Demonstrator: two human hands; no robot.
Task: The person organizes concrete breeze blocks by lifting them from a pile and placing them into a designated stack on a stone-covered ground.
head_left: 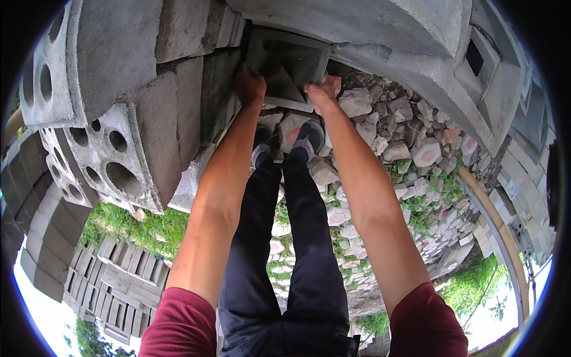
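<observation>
A square grey concrete block (pixel 294 40) with a raised rim and a recessed, angled inside is between my two hands, down by my feet. My left hand (pixel 252 87) is closed on its left edge, in shadow, with the fingers partly hidden. At its lower right corner, my right hand (pixel 322 94) grips the rim, the fingers bent round it. Both arms stretch straight out to it. Large concrete blocks stand close on the left and behind it. Whether the block rests on the ground, I cannot tell.
Stacked concrete blocks with round holes (pixel 122 156) rise at the left. Square hollow blocks (pixel 493 89) stand at the right. Broken rubble (pixel 410 116) and hexagonal paving stones with grass cover the ground around my shoes (pixel 309 137). A curved pole (pixel 496 217) stands at the lower right.
</observation>
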